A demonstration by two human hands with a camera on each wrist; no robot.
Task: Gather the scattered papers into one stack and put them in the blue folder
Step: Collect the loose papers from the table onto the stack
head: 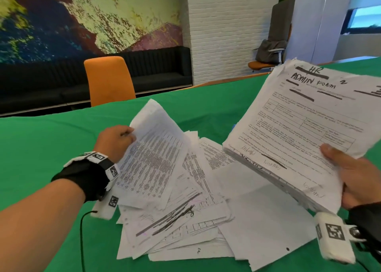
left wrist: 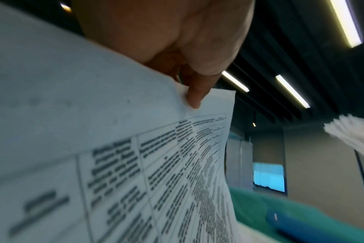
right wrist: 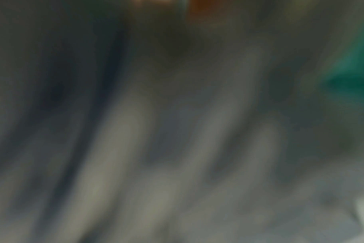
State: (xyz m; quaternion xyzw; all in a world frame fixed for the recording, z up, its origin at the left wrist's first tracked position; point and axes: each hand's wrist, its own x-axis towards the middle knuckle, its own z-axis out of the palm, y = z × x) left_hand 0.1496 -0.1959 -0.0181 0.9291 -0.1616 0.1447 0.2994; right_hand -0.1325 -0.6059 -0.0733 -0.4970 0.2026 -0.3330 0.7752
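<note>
Nearest the camera, the right hand (head: 358, 181) grips a thick stack of papers (head: 299, 131) at its near right corner, thumb laid across the top sheet; the stack is held clear of the table and tilted, its top sheet hand-lettered "HR" and "ADMIN FORM". The right wrist view is blurred beyond use. To the left, the left hand (head: 115, 142) pinches the upper edge of a few printed sheets (head: 152, 154), raising that edge off the heap while their lower part still lies on it; the left wrist view shows a fingertip (left wrist: 194, 98) pressed on the sheet's corner. Below and between both hands, the scattered papers (head: 185, 220) lie overlapping in a loose heap on the green table (head: 41, 148). The blue folder (left wrist: 297, 225) appears only in the left wrist view, lying on the green surface beyond the lifted sheets. Farther off stand an orange chair (head: 109, 80) and a black sofa (head: 160, 67) against the wall.
</note>
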